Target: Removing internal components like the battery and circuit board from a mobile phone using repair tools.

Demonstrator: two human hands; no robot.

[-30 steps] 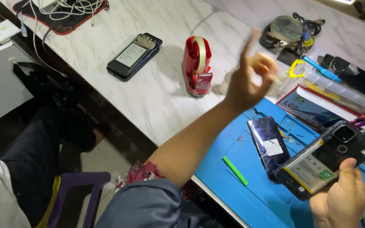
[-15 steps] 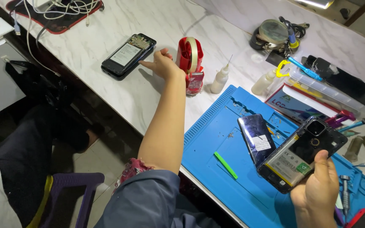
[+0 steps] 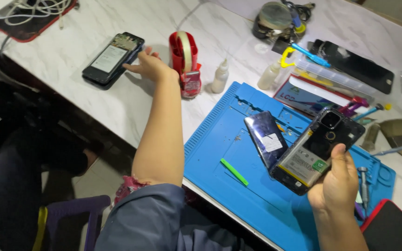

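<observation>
Over on the white marble table (image 3: pixel 70 51), left hand (image 3: pixel 150 67) open-fingered touching a black opened phone (image 3: pixel 112 58), right hand (image 3: pixel 338 183) gripping a backless black phone with exposed battery (image 3: pixel 315 151).

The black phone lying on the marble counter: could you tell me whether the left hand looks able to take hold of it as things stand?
Probably yes. The left hand is stretched out with its fingertips at the edge of the black phone, nothing lies between them, and the red tape dispenser stands off to the side.
</observation>
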